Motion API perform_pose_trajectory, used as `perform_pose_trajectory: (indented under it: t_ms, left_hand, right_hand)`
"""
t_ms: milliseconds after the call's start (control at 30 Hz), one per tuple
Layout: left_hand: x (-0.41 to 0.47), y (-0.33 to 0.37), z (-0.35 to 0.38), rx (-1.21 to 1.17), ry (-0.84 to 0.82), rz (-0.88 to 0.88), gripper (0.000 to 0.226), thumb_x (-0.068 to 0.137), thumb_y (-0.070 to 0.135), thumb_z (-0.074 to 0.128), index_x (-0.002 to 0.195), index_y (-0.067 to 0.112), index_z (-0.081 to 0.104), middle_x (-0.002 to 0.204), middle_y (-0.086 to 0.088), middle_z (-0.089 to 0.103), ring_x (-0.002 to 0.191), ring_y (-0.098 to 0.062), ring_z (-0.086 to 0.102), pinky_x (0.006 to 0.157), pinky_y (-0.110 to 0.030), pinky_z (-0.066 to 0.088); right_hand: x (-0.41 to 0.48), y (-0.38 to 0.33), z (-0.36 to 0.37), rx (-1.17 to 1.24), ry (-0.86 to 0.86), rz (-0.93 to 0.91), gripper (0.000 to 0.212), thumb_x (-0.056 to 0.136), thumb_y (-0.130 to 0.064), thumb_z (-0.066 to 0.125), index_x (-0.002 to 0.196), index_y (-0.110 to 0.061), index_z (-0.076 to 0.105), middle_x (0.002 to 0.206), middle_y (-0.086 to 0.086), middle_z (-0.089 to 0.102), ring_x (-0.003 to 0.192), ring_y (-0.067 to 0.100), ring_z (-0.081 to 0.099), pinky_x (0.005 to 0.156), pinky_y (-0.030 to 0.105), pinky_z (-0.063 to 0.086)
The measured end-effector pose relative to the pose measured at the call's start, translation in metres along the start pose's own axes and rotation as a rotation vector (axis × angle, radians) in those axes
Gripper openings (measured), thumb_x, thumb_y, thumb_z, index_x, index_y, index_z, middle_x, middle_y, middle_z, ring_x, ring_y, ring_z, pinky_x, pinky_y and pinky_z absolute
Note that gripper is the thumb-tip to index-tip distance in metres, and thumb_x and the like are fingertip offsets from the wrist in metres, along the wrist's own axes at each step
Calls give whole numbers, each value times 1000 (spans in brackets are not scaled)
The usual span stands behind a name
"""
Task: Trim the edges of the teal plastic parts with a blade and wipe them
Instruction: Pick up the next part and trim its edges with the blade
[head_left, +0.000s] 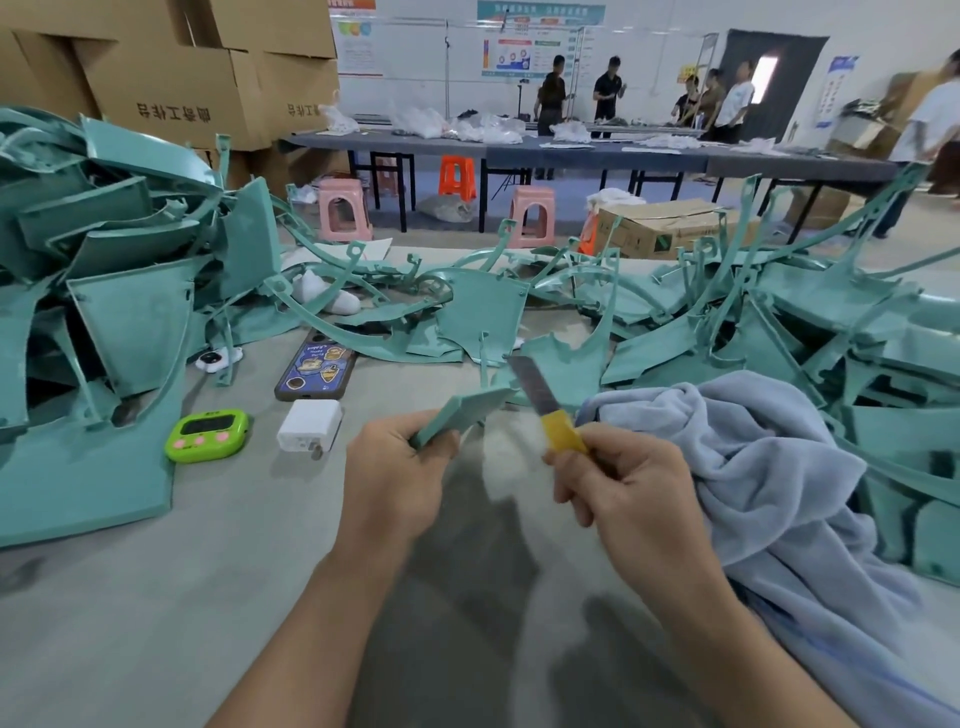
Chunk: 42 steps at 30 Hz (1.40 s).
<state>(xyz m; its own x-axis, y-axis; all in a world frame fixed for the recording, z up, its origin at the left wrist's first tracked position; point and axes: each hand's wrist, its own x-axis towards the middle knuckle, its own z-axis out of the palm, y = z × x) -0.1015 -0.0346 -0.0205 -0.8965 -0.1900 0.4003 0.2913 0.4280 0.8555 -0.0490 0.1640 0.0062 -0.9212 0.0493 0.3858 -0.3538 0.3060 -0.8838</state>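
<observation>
My left hand (392, 475) grips a small flat teal plastic part (470, 410) above the grey table, its far end pointing up and right. My right hand (621, 480) holds a blade (530, 384) by its yellow handle (561, 434), the steel tip pointing up and left, close beside the part's right edge. A light blue towel (769, 467) lies bunched just right of my right hand. Heaps of teal parts fill the table at the left (119, 312) and right (831, 332).
On the table left of my hands lie a green timer (207, 435), a white charger (310, 427) and a phone (317, 370). Cardboard boxes (197, 78) stand behind the left heap. Stools, long tables and several people are far behind.
</observation>
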Motion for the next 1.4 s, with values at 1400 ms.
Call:
perform_pose_trajectory:
  t_ms: [1400]
  left_hand:
    - [0, 13, -8, -742, -132, -475, 44, 72, -12, 65, 82, 27, 84, 93, -4, 80, 80, -17, 77, 62, -22, 58]
  right_hand:
    - [9, 13, 1, 349, -56, 306, 30, 103, -3, 50, 78, -2, 67, 52, 14, 56, 35, 17, 34, 36, 22, 28]
